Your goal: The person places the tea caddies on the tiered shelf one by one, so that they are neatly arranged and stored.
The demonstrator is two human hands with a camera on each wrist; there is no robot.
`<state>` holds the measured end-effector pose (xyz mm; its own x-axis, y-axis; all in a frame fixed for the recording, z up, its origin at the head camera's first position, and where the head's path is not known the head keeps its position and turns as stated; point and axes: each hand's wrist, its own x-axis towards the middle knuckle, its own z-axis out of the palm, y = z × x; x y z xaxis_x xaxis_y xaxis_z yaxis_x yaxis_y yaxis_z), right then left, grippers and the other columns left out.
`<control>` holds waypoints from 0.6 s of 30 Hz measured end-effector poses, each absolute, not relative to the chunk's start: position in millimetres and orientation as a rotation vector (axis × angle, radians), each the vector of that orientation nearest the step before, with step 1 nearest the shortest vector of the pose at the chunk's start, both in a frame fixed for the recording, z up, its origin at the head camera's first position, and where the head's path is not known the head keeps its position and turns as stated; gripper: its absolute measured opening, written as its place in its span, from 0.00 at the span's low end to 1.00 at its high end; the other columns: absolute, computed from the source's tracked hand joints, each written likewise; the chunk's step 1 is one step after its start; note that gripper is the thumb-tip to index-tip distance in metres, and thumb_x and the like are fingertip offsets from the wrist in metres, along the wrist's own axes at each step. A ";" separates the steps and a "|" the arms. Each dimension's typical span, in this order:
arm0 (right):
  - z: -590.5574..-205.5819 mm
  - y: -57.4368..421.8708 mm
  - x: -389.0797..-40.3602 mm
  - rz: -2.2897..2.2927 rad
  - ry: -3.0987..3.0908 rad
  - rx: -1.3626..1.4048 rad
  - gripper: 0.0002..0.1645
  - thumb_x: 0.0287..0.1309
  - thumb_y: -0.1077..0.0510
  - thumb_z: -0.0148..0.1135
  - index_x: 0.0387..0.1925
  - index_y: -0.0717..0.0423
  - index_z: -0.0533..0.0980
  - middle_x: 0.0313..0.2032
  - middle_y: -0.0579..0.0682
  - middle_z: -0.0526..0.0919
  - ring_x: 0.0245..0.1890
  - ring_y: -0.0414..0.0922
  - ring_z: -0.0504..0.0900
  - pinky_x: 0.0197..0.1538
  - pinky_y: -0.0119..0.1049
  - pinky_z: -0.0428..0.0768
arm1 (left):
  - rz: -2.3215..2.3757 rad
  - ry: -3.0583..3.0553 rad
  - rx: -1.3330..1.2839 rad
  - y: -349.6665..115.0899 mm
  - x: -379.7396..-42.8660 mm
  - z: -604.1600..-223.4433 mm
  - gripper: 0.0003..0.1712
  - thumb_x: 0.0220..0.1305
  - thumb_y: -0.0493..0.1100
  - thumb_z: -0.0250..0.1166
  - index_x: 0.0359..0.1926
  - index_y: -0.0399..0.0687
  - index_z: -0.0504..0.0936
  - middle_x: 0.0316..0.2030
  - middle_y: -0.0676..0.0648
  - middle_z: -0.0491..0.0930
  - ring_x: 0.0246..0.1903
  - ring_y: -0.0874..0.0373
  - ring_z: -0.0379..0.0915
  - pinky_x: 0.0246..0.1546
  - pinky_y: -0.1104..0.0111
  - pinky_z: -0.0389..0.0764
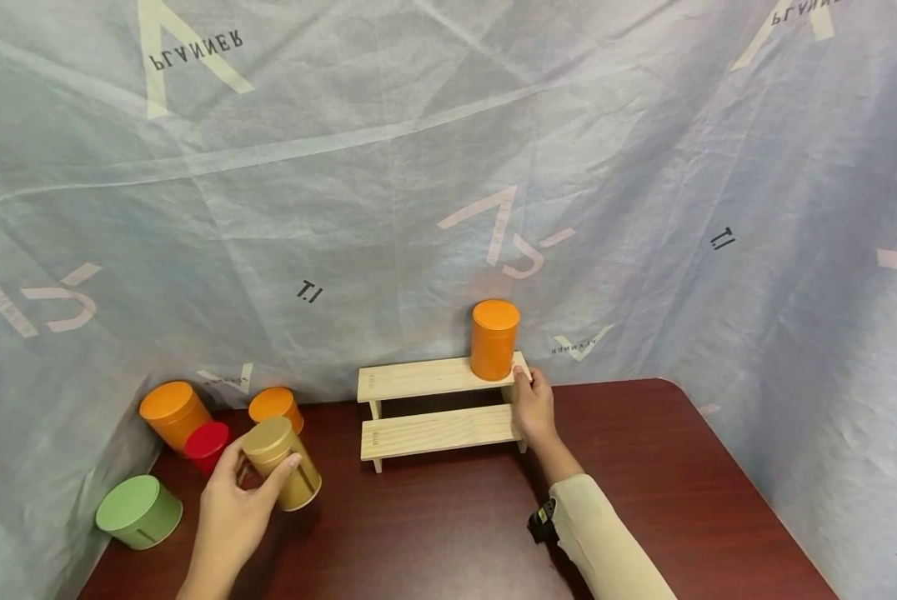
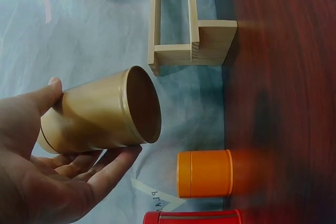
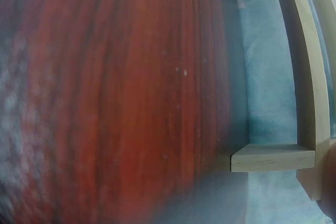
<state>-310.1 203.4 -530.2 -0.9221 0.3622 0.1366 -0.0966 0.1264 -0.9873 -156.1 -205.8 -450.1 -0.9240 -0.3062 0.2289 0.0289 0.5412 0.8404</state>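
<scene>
My left hand (image 1: 231, 512) holds a gold canister (image 1: 294, 479), thumb on one side and fingers on the other. It is held up over the table, slightly tilted, and its recessed base (image 2: 144, 104) faces the camera in the left wrist view. With my right hand (image 1: 536, 410) I grip the right end of a two-step wooden stand (image 1: 418, 379), at the upper board. On that board, close to my right fingers, an orange canister (image 1: 495, 343) stands upright. The lower board (image 1: 437, 432) carries nothing. In the right wrist view only a sliver of the hand shows beside the stand's leg (image 3: 273, 158).
Left of the stand on the dark red table (image 1: 433, 525) are a large orange canister (image 1: 174, 417), a smaller orange one (image 1: 278, 406), a red one (image 1: 207, 442) and a short green one (image 1: 139, 512). A grey printed cloth (image 1: 388, 208) hangs behind the table and along both sides.
</scene>
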 end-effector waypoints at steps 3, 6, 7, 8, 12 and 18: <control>-530.6 203.1 -310.6 1.837 -2.074 -0.257 0.20 0.82 0.44 0.51 0.48 0.57 0.77 0.19 0.41 0.65 0.20 0.38 0.64 0.26 0.31 0.65 | -1.351 -2.451 0.221 -204.0 -157.8 -449.6 0.39 0.63 0.56 0.78 0.71 0.51 0.75 0.57 0.41 0.85 0.45 0.86 0.70 0.43 0.90 0.73; -529.6 203.2 -310.4 1.803 -2.090 -0.266 0.22 0.81 0.43 0.51 0.48 0.58 0.77 0.20 0.41 0.66 0.21 0.39 0.65 0.28 0.32 0.67 | -1.363 -2.460 0.212 -201.0 -159.7 -448.1 0.40 0.64 0.57 0.78 0.71 0.50 0.74 0.58 0.41 0.85 0.45 0.84 0.70 0.42 0.90 0.74; -529.3 203.3 -310.5 1.793 -2.097 -0.271 0.22 0.81 0.43 0.51 0.48 0.58 0.77 0.20 0.41 0.66 0.22 0.39 0.65 0.28 0.32 0.67 | -1.369 -2.461 0.208 -199.9 -160.3 -447.7 0.40 0.64 0.56 0.78 0.71 0.51 0.74 0.58 0.41 0.85 0.45 0.84 0.71 0.41 0.89 0.74; -528.7 203.1 -310.3 1.789 -2.097 -0.274 0.22 0.81 0.43 0.51 0.48 0.58 0.77 0.21 0.42 0.66 0.22 0.40 0.66 0.28 0.32 0.67 | -1.372 -2.463 0.205 -198.8 -161.0 -447.2 0.40 0.64 0.56 0.77 0.71 0.51 0.73 0.58 0.41 0.84 0.45 0.83 0.71 0.41 0.89 0.75; -528.6 203.1 -310.4 1.788 -2.097 -0.275 0.22 0.81 0.42 0.51 0.46 0.57 0.77 0.20 0.41 0.66 0.22 0.40 0.65 0.28 0.32 0.67 | -1.397 -2.482 0.191 -195.1 -163.2 -446.2 0.41 0.64 0.57 0.77 0.72 0.51 0.72 0.59 0.41 0.83 0.46 0.83 0.71 0.43 0.88 0.76; -530.2 203.5 -310.7 1.790 -2.098 -0.274 0.22 0.81 0.42 0.51 0.46 0.57 0.77 0.20 0.41 0.65 0.21 0.39 0.65 0.27 0.32 0.67 | -1.446 -2.484 0.162 -187.0 -165.9 -446.0 0.42 0.65 0.57 0.77 0.73 0.51 0.70 0.61 0.42 0.82 0.51 0.76 0.74 0.46 0.89 0.74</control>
<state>-310.7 203.5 -530.2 -0.9135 0.3781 0.1503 -0.0890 0.1747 -0.9806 -165.9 -187.0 -446.0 -0.9594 -0.2261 0.1684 0.0347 0.4982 0.8664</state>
